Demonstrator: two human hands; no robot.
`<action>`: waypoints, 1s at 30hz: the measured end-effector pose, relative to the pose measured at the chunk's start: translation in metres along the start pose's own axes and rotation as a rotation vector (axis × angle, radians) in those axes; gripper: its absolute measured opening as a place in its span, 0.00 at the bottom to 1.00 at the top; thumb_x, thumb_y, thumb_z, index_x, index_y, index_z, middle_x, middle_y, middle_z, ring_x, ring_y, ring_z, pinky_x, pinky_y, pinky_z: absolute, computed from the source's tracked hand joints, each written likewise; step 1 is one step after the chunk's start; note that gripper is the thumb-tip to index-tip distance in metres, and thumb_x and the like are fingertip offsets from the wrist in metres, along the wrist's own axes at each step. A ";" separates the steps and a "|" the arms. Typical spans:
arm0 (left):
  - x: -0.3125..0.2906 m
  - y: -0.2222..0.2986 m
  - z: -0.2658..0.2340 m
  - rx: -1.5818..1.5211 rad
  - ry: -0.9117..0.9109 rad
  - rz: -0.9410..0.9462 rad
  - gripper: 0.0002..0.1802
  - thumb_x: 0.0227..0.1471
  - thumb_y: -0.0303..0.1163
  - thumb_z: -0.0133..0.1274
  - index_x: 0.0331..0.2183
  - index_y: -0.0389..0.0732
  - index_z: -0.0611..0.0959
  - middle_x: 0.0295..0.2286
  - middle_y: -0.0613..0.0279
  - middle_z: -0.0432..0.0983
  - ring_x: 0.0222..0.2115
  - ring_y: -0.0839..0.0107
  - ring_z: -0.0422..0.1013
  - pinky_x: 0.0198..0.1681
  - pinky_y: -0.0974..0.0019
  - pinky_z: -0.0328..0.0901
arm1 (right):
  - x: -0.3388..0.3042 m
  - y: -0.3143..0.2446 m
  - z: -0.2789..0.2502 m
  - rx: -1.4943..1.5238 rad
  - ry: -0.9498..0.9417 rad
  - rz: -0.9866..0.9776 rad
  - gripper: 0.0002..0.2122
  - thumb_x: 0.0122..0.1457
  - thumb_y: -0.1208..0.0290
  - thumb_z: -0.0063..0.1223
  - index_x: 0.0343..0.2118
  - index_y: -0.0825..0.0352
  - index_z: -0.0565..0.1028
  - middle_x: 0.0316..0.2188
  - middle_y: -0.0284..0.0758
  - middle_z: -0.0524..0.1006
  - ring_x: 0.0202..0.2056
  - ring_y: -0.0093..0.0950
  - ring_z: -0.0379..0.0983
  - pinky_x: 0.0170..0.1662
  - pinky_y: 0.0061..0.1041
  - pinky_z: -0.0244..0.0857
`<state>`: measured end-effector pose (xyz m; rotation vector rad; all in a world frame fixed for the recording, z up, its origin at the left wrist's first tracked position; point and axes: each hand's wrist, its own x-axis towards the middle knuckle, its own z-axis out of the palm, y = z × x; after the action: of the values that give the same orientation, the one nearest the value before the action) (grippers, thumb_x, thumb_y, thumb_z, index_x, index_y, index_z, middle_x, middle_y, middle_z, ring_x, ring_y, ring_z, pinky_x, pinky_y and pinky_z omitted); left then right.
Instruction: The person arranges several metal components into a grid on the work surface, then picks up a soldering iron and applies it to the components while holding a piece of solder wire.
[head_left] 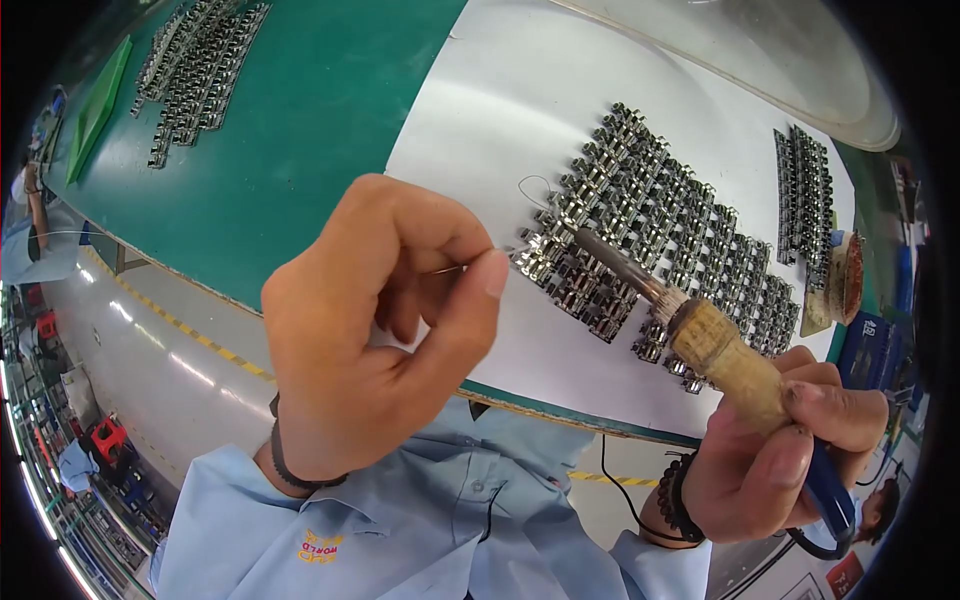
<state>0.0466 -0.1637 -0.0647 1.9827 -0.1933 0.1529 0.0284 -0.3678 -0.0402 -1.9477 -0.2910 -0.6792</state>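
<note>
My left hand (335,330) is closed, thumb and forefinger pinched on a thin solder wire (447,270). A fine loop of wire (534,181) curls beyond the fingertips. My right hand (790,450) grips a soldering iron (730,365) by its pale, worn handle, with a blue end below the palm. The iron's dark tip points up and left, over a block of small shiny metal parts (665,215) set in slanting rows. Whether the tip touches a part I cannot tell. The parts lie on a white sheet (465,130), and both hands are at its near side.
More rows of metal parts lie at the far left (205,80) and at the right (803,195). A green tray (98,112) stands by the table's left edge. At right are a round brown pad (852,275) and a blue box (868,352). A clear curved cover (770,60) hangs above.
</note>
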 end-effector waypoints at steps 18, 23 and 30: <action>0.002 -0.006 -0.001 0.018 -0.024 0.066 0.09 0.46 0.12 0.55 0.29 0.35 0.74 0.18 0.74 0.60 0.17 0.89 0.48 0.21 0.80 0.44 | -0.034 -0.005 -0.007 0.032 -0.102 -0.049 0.11 0.61 0.67 0.49 0.38 0.69 0.66 0.17 0.36 0.72 0.17 0.24 0.67 0.26 0.27 0.65; 0.005 -0.007 0.005 0.001 -0.025 0.084 0.10 0.45 0.11 0.55 0.28 0.35 0.74 0.18 0.73 0.62 0.16 0.89 0.48 0.20 0.80 0.43 | -0.035 -0.005 -0.007 -0.010 -0.085 -0.026 0.11 0.61 0.68 0.48 0.40 0.69 0.66 0.16 0.35 0.73 0.17 0.23 0.68 0.27 0.25 0.67; 0.003 -0.008 0.002 0.027 -0.019 0.076 0.10 0.45 0.11 0.55 0.28 0.35 0.74 0.18 0.73 0.62 0.16 0.90 0.48 0.19 0.80 0.43 | -0.031 -0.001 0.000 -0.020 -0.089 -0.035 0.11 0.62 0.67 0.47 0.40 0.69 0.65 0.16 0.34 0.73 0.16 0.22 0.67 0.26 0.24 0.66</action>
<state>0.0514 -0.1629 -0.0722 2.0051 -0.2800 0.1863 0.0022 -0.3647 -0.0572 -1.9989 -0.3755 -0.6206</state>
